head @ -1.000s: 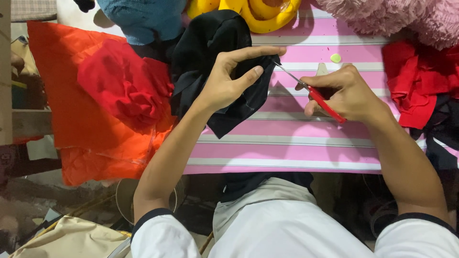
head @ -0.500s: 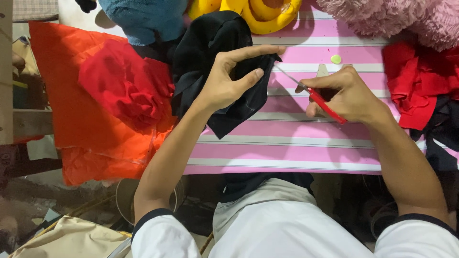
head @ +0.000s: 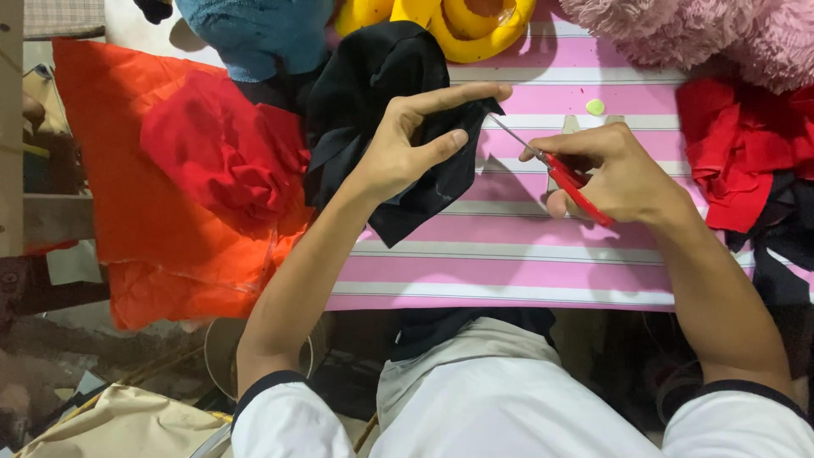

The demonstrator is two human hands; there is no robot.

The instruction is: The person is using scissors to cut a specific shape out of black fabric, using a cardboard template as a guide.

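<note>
**Colours and patterns across the striped surface**

Pink with white and grey bands running crosswise: the cloth-covered surface (head: 526,254). Black, matt and plain: the crumpled piece of black fabric (head: 381,93) in the left hand (head: 407,144). Red handles, silver blades: the small scissors (head: 560,174) in the right hand (head: 619,170). Bright orange beneath deeper red: the large orange sheet (head: 110,170) and rumpled red cloth (head: 220,161). Teal-blue fuzzy fabric (head: 254,34), yellow glossy plastic shape (head: 458,25), pale pink fluffy plush (head: 695,34), more red scraps (head: 738,144). Pale green small dot (head: 595,107).
</note>
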